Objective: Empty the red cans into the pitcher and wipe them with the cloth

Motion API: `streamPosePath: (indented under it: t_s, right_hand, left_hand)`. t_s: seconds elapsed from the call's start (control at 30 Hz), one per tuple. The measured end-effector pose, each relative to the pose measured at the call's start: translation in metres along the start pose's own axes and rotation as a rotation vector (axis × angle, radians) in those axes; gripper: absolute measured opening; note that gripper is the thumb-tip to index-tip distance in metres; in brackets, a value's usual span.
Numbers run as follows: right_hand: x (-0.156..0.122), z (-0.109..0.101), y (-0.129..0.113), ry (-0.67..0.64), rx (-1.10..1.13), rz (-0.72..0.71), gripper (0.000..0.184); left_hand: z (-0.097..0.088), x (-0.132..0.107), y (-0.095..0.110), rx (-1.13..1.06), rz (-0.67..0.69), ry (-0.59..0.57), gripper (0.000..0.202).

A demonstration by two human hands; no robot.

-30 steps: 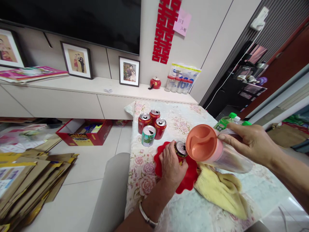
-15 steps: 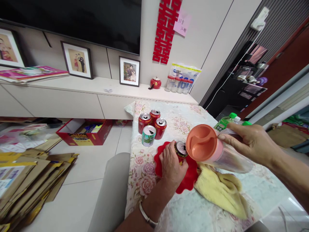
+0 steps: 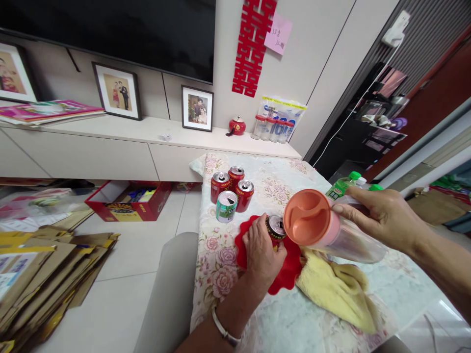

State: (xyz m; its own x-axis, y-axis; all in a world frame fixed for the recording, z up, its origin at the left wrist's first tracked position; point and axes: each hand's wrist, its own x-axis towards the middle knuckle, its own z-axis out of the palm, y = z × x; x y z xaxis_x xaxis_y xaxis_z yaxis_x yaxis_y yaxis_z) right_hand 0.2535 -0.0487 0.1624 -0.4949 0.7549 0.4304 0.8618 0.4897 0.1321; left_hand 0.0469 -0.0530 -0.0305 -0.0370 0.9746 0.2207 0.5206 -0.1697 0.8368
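Both hands [image 3: 263,250] curled (arms [image 3: 239,299] apart)

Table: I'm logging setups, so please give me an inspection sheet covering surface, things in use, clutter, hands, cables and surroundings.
Surface: floral tablecloth
Things in use: held can over red dish; pitcher tilted, orange lid toward the can, contact unclear
Clutter: three red cans, green can, yellow cloth, bottles
Hands: left hand grips the can; right hand holds the pitcher
Cables: white cable beyond the table, right
Surroundings: TV, cabinet; red box and cardboard on the floor
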Motion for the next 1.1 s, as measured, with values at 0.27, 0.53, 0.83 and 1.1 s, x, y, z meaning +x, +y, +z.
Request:
streamPosePath:
  t_s: [0.27, 0.53, 0.83, 1.1]
  right_hand:
    - [0.001, -0.001, 0.005, -0.017, -0.008, -0.061, 0.051]
    - [0.000, -0.002, -0.002, -0.036, 0.003, 0.001, 0.054]
    - [0.000, -0.004, 0.000, -0.056, 0.013, 0.006, 0.054]
    - [0.001, -0.003, 0.003, -0.049, 0.035, -0.025, 0.053]
  left_hand:
    - [0.001, 0.000, 0.000, 0.005, 0.002, 0.009, 0.075]
    - [0.001, 0.000, 0.000, -0.004, 0.013, 0.016, 0.074]
    - [0.000, -0.001, 0.000, 0.002, 0.009, 0.006, 0.074]
    - [0.000, -0.001, 0.001, 0.013, -0.007, -0.005, 0.076]
